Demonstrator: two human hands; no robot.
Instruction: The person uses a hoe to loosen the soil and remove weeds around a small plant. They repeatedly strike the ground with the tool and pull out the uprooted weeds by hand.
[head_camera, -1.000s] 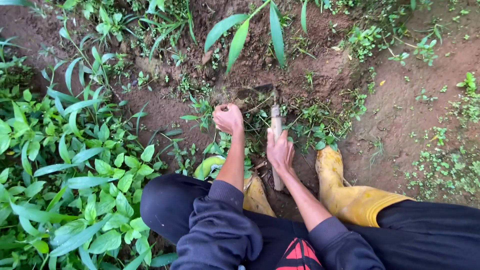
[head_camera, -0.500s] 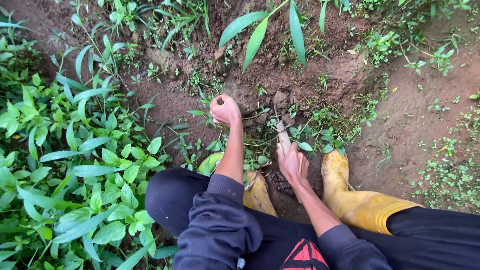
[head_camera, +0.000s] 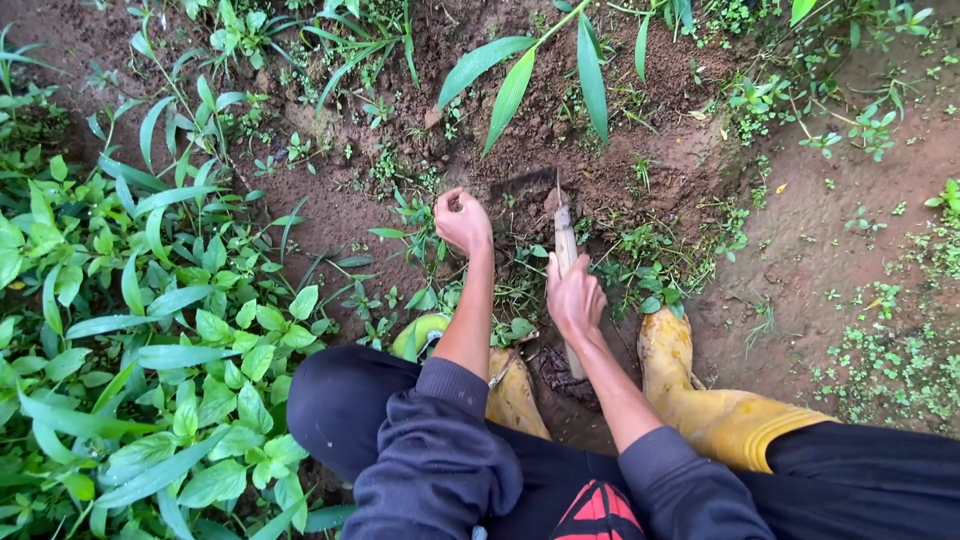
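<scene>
Damp brown garden soil, weeds at left, frames a crouching person in yellow boots (head_camera: 700, 400). Right hand (head_camera: 575, 298) grips the wooden handle of a small hoe (head_camera: 563, 235), blade sunk in dirt; rigid, prob. light, best held mid-handle. Farther out, left hand (head_camera: 463, 220) is clenched, apparently on weed stems.
</scene>
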